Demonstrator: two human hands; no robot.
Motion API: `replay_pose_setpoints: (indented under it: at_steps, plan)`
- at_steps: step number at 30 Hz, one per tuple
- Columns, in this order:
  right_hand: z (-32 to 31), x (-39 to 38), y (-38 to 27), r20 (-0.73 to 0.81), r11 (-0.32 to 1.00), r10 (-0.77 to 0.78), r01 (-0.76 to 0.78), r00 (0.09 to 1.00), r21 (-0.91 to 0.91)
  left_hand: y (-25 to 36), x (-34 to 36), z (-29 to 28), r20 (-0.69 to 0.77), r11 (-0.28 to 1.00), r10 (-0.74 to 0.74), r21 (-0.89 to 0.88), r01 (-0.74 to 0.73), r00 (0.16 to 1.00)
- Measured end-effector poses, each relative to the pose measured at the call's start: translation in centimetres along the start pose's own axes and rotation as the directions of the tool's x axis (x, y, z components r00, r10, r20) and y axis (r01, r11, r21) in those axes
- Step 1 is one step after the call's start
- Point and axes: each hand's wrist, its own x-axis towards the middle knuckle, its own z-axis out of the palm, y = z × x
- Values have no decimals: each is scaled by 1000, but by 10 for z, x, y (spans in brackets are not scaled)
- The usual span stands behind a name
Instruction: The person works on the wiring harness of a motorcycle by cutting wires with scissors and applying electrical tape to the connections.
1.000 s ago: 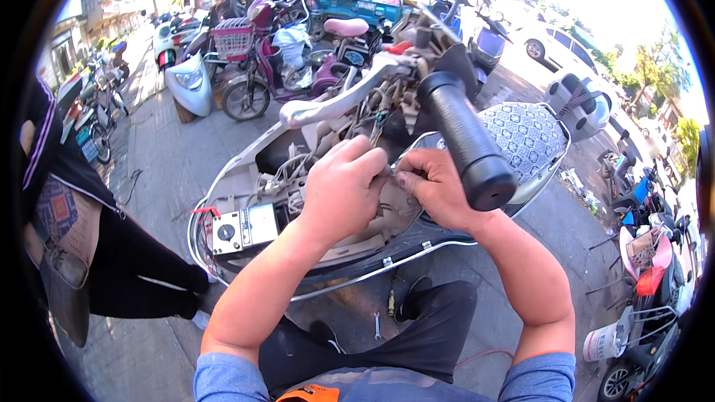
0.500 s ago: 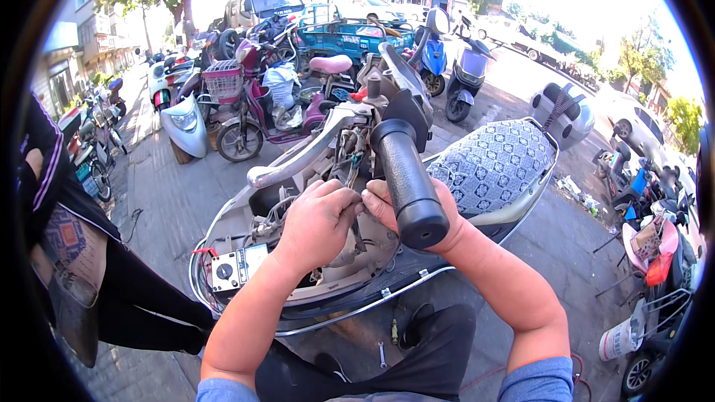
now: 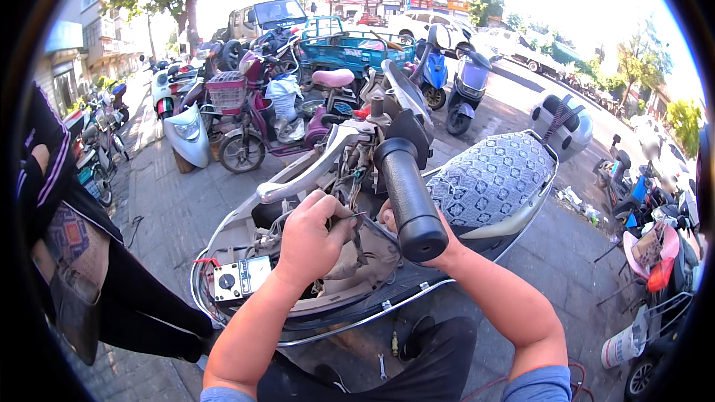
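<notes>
My left hand (image 3: 311, 242) is closed in a pinch over the opened front of an electric scooter, with a thin wire (image 3: 362, 214) at its fingertips. Across from it, my right hand (image 3: 445, 244) is largely hidden behind the black handlebar grip (image 3: 411, 201). Its curled fingertips show left of the grip, and what they hold, if anything, cannot be made out. Between and beyond both hands, a bundle of loose wires (image 3: 350, 171) hangs below the steering stem. A multimeter (image 3: 242, 277) with a dial lies on the scooter body, left of my left forearm.
A patterned seat (image 3: 491, 179) extends to the right. Someone in dark clothes (image 3: 123, 283) stands close on the left. On the paving by my feet lies a wrench (image 3: 382, 366). Parked scooters, a purple one (image 3: 261, 123) among them, and a blue cargo tricycle (image 3: 357, 52) stand ahead.
My hands have moved apart: the right fingertips have shifted right, away from the left ones, partly behind the grip. The left hand keeps its pinch. The view has shifted slightly.
</notes>
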Motion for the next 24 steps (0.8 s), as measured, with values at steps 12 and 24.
replay_pose_setpoints:
  at_steps: [12, 24]
  plan:
    - [5, 25, 16, 184, 360, -773, 659, 607, -660, -9, 9, -4, 130, 966, 192, 152, -211, 973]
    - [11, 9, 3, 198, 999, -42, 39, 979, 19, -12, -3, 1, 23, 969, 200, 147, -201, 980]
